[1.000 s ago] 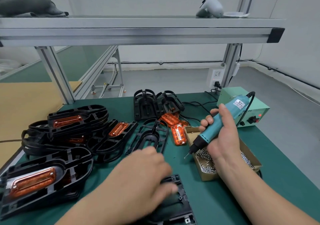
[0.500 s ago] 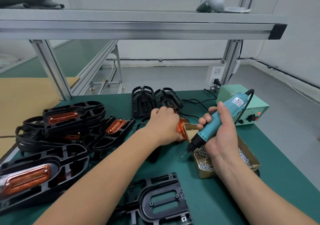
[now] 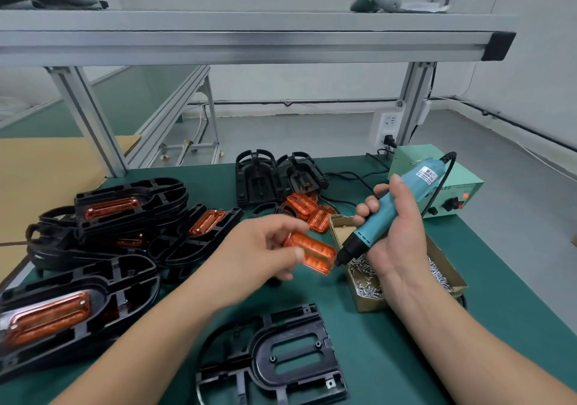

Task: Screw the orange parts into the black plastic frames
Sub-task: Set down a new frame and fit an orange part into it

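Now my left fingers (image 3: 281, 223) pinch a just-fetched orange part (image 3: 312, 253), right fingers (image 3: 365, 209) grip the screwdriver (image 3: 384, 214); the empty frame (image 3: 271, 358) awaits.

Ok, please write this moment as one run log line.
left hand: holds orange part | right hand: grips screwdriver | black frame: empty, in front | screwing: not begun

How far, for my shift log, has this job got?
Done: the frames piled left already carry orange parts. In hand: the left hand pinches an orange part, the right hand grips the screwdriver. Left: the empty frame in front, plus loose orange parts behind.
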`<state>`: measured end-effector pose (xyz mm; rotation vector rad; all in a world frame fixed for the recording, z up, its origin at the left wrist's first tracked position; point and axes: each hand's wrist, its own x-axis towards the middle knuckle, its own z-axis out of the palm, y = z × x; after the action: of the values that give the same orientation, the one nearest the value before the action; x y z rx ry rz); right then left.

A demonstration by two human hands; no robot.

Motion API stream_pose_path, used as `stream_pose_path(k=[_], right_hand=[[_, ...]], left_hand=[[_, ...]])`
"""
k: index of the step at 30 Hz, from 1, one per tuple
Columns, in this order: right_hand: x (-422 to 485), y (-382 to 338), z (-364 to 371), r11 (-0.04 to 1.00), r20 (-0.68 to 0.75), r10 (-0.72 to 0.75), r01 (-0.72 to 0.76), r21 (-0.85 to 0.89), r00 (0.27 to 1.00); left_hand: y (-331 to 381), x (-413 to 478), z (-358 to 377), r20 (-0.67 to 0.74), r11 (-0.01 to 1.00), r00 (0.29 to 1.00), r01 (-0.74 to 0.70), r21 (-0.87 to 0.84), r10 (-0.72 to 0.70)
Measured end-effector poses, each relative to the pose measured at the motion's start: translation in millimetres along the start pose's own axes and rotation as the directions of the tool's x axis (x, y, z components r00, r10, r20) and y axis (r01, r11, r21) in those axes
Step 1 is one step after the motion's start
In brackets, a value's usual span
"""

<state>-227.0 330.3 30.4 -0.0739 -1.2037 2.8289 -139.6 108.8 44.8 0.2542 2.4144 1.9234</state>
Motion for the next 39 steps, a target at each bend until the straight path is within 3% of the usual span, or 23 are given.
stream_pose_path(k=[2,4,12,18,25,32,39], right_hand=[[-0.8,1.7,-0.1,1.0,0.008,0.005,-0.005,-0.008,1.0],[-1.3,2.4,-0.5,1.0,0.021,0.009,-0.009,-0.008,1.0],[-2.4,3.1,-0.4,1.0,0.016,0.01,-0.01,-0.022,1.0],[-3.9,3.3,0.1,1.0,0.02,0.005,-0.004,-0.023,1.0],[-3.8,2.5,-0.9,1.0,0.023,0.006,-0.005,-0.027,1.0],[-0.6,3.9,-3.5,1.0,0.03,0.004,-0.003,-0.022,1.0],[0.7,4.1,-4.9,1.0,0.037,0.004,-0.003,-0.018,0.999]], left_hand=[[-6.9,-21.5,-3.4,0.075,0.987,0.994,0.092,-0.134,-0.083],[-12.7,-38.2,-5.8,0.115,0.982,0.989,0.112,-0.15,-0.095],[-10.7,-60.4,-10.9,0.118,0.956,0.993,-0.01,0.293,-0.026],[-3.8,-65.7,-8.7,0.152,0.908,0.988,-0.073,0.413,0.011],[2.8,-71.9,-12.4,0.345,0.735,0.938,-0.211,0.645,-0.033],[5.1,-79.6,-16.1,0.363,0.601,0.929,-0.252,0.759,-0.068],[3.7,-77.6,-19.6,0.386,0.626,0.92,-0.262,0.734,-0.068]])
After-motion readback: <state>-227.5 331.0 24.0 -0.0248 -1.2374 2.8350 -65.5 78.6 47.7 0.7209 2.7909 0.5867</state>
